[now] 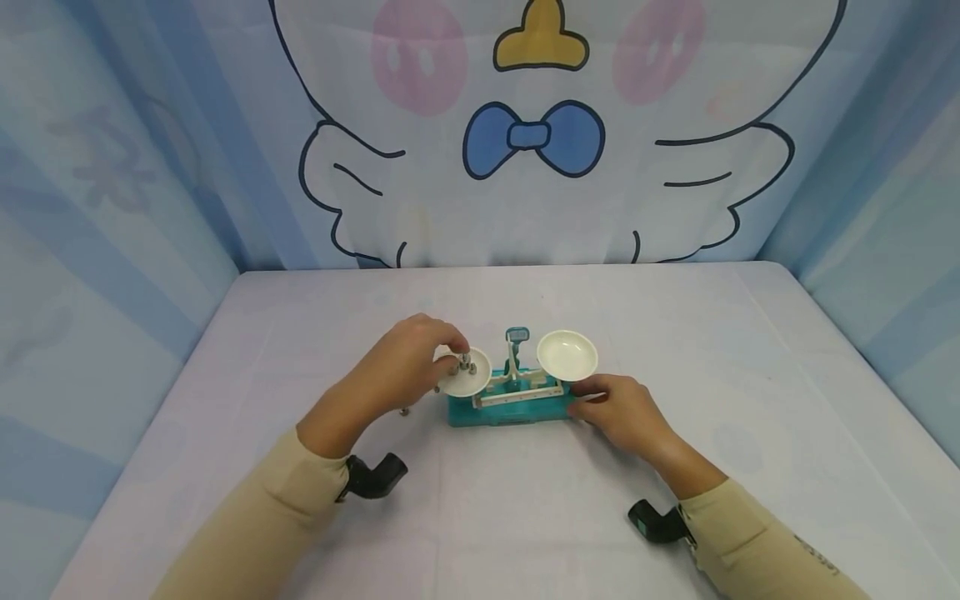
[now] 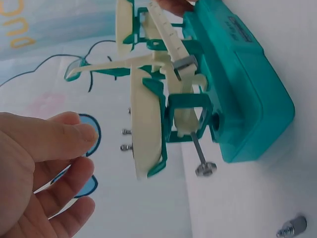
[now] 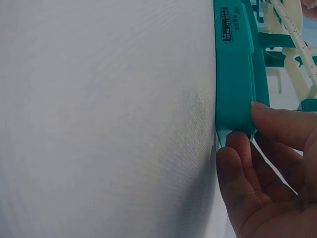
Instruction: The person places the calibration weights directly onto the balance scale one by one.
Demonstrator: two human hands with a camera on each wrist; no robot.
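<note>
A small teal balance scale (image 1: 510, 413) with a cream beam stands on the table. Several little metal weights (image 2: 127, 147) sit on its left pan (image 1: 478, 382). Above that pan is my left hand (image 1: 411, 363), thumb and fingers bent loosely close to the weights; the left wrist view shows a gap between fingertips and weights. My right hand (image 1: 622, 413) holds the right end of the base, its thumb (image 3: 277, 124) on the upper edge and other fingers against the end face. The white right pan (image 1: 567, 356) carries nothing and stands higher than the left one.
A loose metal weight (image 2: 293, 226) lies on the table left of the base, near the left wrist. An adjusting screw (image 2: 205, 169) sticks out from the beam's left end. Behind the white-covered table (image 1: 465, 517) hangs a printed cloth (image 1: 532, 217).
</note>
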